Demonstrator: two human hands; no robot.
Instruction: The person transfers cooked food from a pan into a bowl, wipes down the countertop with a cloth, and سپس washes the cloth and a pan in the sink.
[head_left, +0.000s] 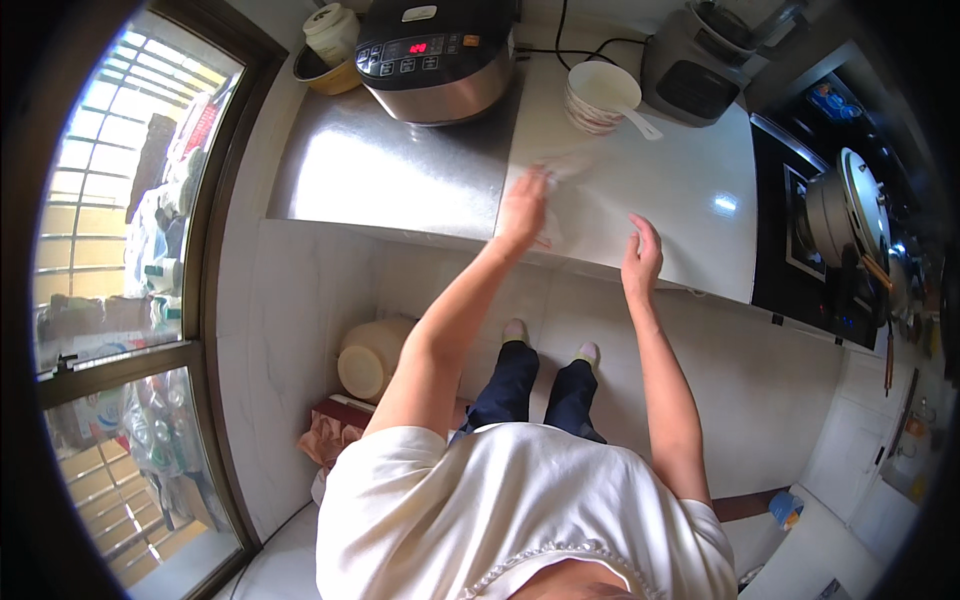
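Observation:
My left hand is at the seam between the steel sheet and the white countertop. It is blurred and holds down a thin pale cloth, whose edges show past my fingers and beside my palm. The cloth's exact material cannot be made out. My right hand hovers at the front edge of the countertop, its fingers slightly parted and nothing in it. Beyond both hands stands a patterned white bowl with a white spoon leaning over its rim.
A rice cooker with a lit display sits on the steel sheet, beside a lidded jar in a yellowish bowl. At the back right is a grey appliance. A lidded pot stands on the black cooktop. Left is a glazed window.

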